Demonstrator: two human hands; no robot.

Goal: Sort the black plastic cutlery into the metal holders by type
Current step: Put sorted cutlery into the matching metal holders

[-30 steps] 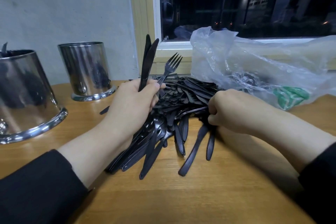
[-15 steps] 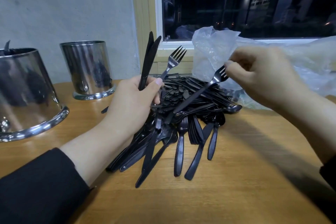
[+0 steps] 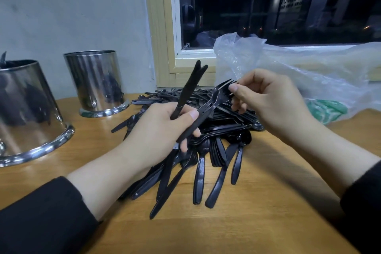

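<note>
Head view: sorting is being judged early, knives and forks being gripped in the left hand, right hand fingertips pinching fork tines, the pile still being left outside the holders.

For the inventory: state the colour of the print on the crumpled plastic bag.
Green print, clearest in the head view.

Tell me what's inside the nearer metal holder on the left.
Something dark pokes above the rim of the nearer holder at its far left edge, probably cutlery, but its type is unclear. The rest of the inside is hidden by the metal wall.
</note>
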